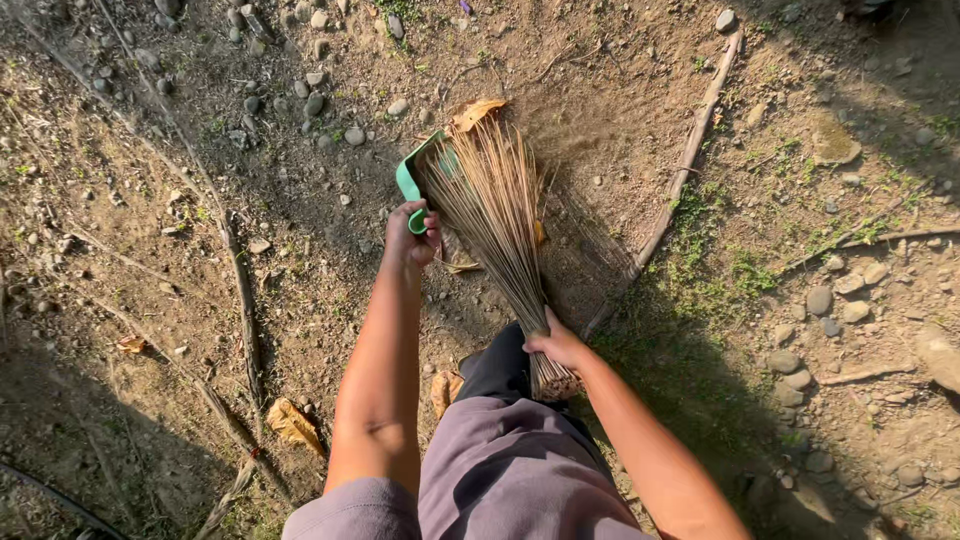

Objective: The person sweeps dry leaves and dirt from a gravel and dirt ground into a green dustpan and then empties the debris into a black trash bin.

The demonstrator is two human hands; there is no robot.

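Broom first: a bundle of thin, stiff, straw-coloured sticks, bound tight at the bottom end and fanning out wide toward the top of the view, where the tips meet the bare dirt ground. It lies at the centre of the picture, slanting up and slightly left from the person's lap. The right hand is wrapped around the bound end, fingers curled closed on it. A green dustpan sits just left of the spread tips, partly hidden behind them (only its rim and handle show clearly); the left hand grips the handle with closed fingers. A dry brown leaf lies at the broom's tips, touching them. Small grey stones are scattered on the dirt beyond.
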